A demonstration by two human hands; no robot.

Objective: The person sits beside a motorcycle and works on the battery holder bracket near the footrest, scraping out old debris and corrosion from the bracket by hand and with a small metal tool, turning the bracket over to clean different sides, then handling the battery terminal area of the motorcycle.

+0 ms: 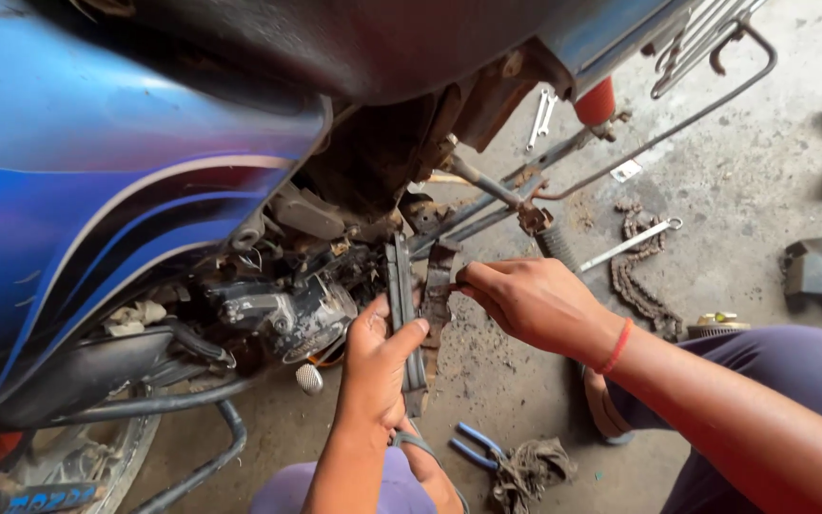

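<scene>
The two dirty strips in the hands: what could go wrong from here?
1. The left hand grips the grey strip loosely; being greasy, it may slip.
2. The right hand pinches the rusty strip; its edge might cut fingers.
3. The pliers and chain lie near the feet.

Bare grey concrete floor [763, 181], stained and gritty, lit by soft daylight — no wall or window in view. Scattered on it: a rusty chain [635, 276], a spanner [628, 245], blue-handled pliers [473, 445] beside a rag [530, 468].

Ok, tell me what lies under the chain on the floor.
The chain lies on bare concrete floor, with a spanner laid across its top. The right hand covers nothing of it; whatever is beneath the links is hidden.
</scene>
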